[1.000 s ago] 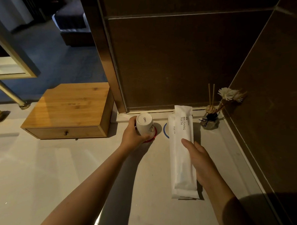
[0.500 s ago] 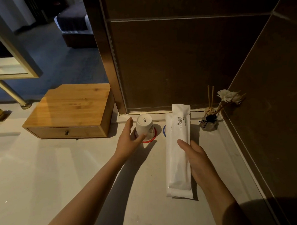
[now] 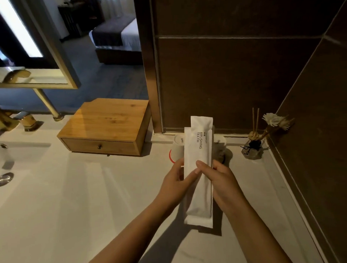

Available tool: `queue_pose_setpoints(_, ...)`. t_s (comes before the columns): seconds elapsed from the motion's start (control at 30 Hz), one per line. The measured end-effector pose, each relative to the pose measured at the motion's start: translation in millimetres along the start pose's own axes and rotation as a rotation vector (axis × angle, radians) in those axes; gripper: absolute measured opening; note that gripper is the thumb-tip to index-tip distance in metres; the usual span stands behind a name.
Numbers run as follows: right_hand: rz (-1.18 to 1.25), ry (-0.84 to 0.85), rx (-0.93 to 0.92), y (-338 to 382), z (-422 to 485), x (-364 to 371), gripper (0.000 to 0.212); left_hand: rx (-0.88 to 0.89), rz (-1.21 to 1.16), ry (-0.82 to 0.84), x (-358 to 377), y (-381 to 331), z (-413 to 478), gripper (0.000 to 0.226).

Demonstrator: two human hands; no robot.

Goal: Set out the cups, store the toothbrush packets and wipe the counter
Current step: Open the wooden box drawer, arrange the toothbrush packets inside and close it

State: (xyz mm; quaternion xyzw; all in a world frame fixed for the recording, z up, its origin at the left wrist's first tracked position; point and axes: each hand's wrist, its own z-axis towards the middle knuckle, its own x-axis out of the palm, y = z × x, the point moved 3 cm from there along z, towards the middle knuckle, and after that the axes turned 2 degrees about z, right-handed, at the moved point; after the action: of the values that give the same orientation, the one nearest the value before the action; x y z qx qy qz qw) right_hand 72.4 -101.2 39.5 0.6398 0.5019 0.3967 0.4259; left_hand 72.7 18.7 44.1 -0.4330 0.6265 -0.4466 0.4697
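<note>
Two long white toothbrush packets [image 3: 199,150], the front one printed "BRUSHING TEETH", are held upright and overlapping above the white counter [image 3: 73,203]. My left hand [image 3: 176,182] grips their left edge and my right hand [image 3: 219,181] grips the right edge, thumb across the front. Behind the packets a white cup [image 3: 178,149] stands upside down on a red-rimmed coaster. A second upturned white cup [image 3: 220,143] shows partly to the right of the packets.
A wooden drawer box [image 3: 105,127] sits at the back of the counter, drawer shut. A reed diffuser with a white flower [image 3: 253,146] stands in the right corner by the dark tiled wall. A sink with a gold tap [image 3: 9,121] lies at the left.
My left hand let go of the upturned cup and came over to the packets. Both hands now hold the packets, lifted off the counter. The view shifted so the sink shows.
</note>
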Motion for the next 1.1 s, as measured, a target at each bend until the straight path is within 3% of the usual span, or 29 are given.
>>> queue_pose_setpoints(0.2,-0.144,0.074,-0.017,5,-9,34,0.028,-0.03,-0.025,-0.092,-25,6,-18,0.052)
queue_pose_setpoints(0.37,-0.152,0.233,-0.007,4,-12,54,0.012,-0.097,-0.12,-0.161,-55,16,-31,0.056)
queue_pose_setpoints(0.53,-0.15,0.252,-0.014,-1,-14,82,0.024,-0.141,-0.15,-0.247,-81,34,-44,0.054)
queue_pose_setpoints(0.83,-0.228,0.387,0.005,-16,-24,168,0.014,-0.227,-0.331,-0.421,-145,60,-69,0.048)
queue_pose_setpoints(0.97,-0.146,0.461,0.151,-20,-17,211,0.012,-0.225,-0.33,-0.47,-187,67,-82,0.039)
queue_pose_setpoints(1.1,-0.043,0.36,0.327,-25,7,249,0.026,-0.232,-0.384,-0.495,-229,72,-96,0.046)
